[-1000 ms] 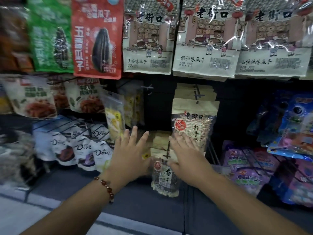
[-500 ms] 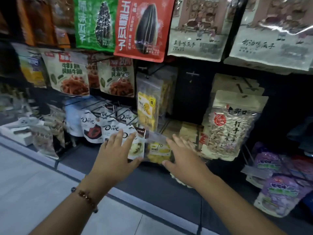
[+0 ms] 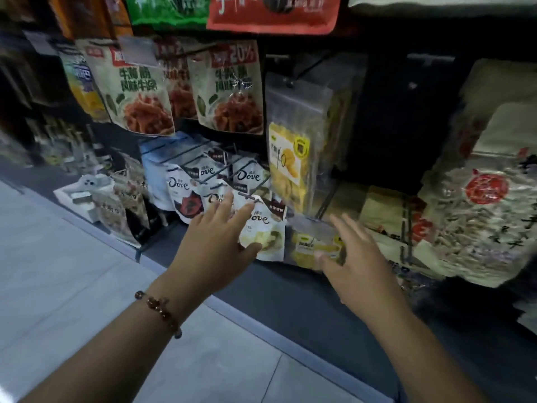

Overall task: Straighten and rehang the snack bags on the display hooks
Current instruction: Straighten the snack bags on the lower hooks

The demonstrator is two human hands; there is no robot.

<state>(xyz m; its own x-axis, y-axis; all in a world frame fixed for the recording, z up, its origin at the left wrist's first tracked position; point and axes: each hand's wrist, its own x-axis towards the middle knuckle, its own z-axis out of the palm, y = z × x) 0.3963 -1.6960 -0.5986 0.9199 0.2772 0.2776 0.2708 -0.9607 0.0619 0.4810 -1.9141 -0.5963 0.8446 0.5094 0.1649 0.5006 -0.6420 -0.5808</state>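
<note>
The left hand (image 3: 216, 242), beaded bracelet (image 3: 158, 311) on its wrist, reaches forward with fingers straight and spread, grasping nothing, its fingertips over the front Dove bag (image 3: 263, 228) on the lowest hooks. The right hand (image 3: 359, 263) is likewise released, fingers extended, in front of a small yellow snack bag (image 3: 312, 245) hanging just right of that Dove bag, below a taller mango bag (image 3: 287, 158)

Dove bags (image 3: 257, 225) hang left of the mango bag (image 3: 315, 247); jerky bags (image 3: 229, 91) hang above.
</note>
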